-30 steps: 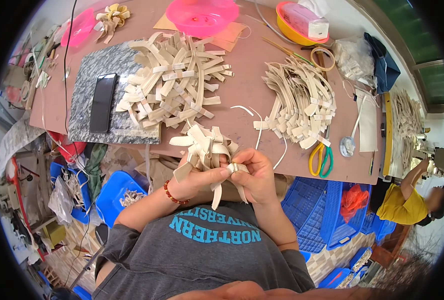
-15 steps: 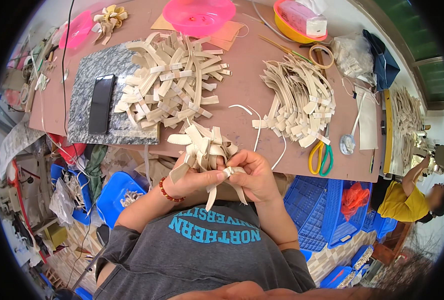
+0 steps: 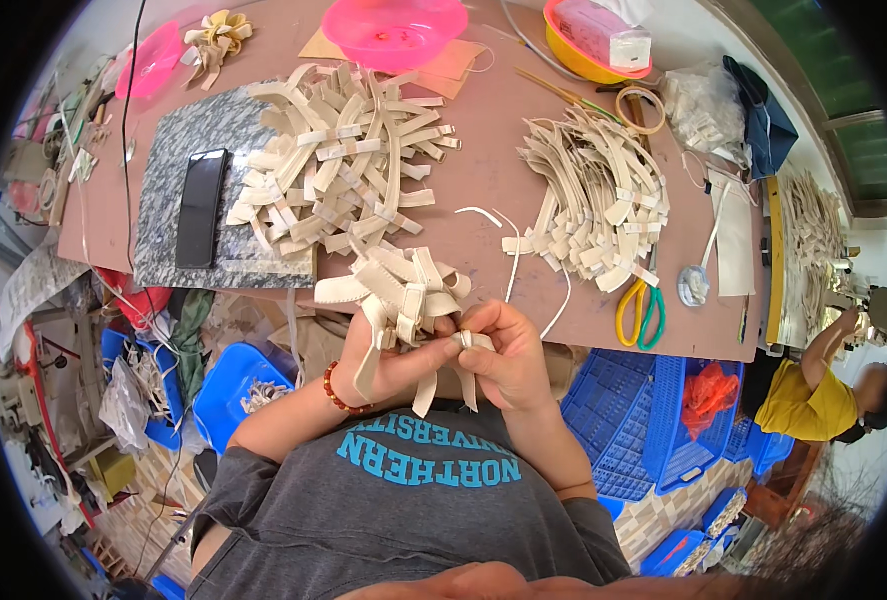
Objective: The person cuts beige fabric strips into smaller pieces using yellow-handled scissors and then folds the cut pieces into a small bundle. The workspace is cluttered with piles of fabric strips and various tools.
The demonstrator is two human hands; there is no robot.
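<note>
A bunch of cream fabric straps (image 3: pixel 404 290) is gathered in my left hand (image 3: pixel 404 368), its fingers closed round the lower part, with several straps fanning out above and loose ends hanging below. Thumb and fingers of my right hand (image 3: pixel 512 352) pinch one strap at a small pale band, right beside my left thumb. Both hands are close together at the table's front edge, before my chest. Beyond them lies a large heap of similar straps (image 3: pixel 334 170), partly on a speckled stone slab (image 3: pixel 164 200). A second, neater pile of straps (image 3: pixel 599 200) lies to the right.
Scissors with yellow and green handles (image 3: pixel 642 318) lie near the right front edge. A black phone (image 3: pixel 203 210) rests on the slab. Pink (image 3: pixel 394 40) and yellow (image 3: pixel 574 55) basins stand at the back. Blue crates (image 3: pixel 609 420) sit below right; a person in yellow (image 3: pixel 809 402) works farther right.
The strap bunch has turned and tilted leftward in my left hand, its ends shifting. My right hand keeps its pinch at nearly the same spot.
</note>
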